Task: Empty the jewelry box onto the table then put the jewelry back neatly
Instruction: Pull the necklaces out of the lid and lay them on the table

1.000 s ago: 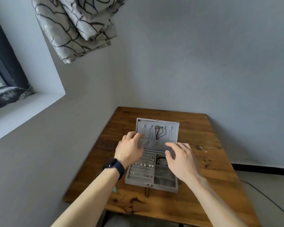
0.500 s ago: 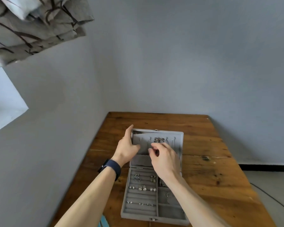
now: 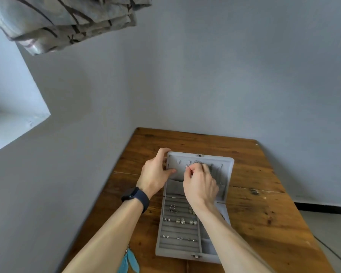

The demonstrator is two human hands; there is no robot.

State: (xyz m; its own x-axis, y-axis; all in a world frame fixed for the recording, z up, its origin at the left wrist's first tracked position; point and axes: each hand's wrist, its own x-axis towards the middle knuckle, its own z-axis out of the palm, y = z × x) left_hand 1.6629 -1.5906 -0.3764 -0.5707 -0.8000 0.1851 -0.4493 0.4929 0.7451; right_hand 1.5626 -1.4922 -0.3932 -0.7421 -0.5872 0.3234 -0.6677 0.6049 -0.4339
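- Grey felt box (image 3: 177, 248) sits open on the table (image 3: 264, 223), lid (image 3: 227, 174) upright, rings (image 3: 180, 221) in its slots.
- Left hand (image 3: 155, 174) grips the lid's left edge.
- Right hand (image 3: 200, 186) pinches a necklace (image 3: 187, 166) at the lid's inner face.
- Bare wood lies right of the box.

jewelry box (image 3: 177, 253): grey velvet, open | jewelry (image 3: 180, 221): small pieces in slotted rows
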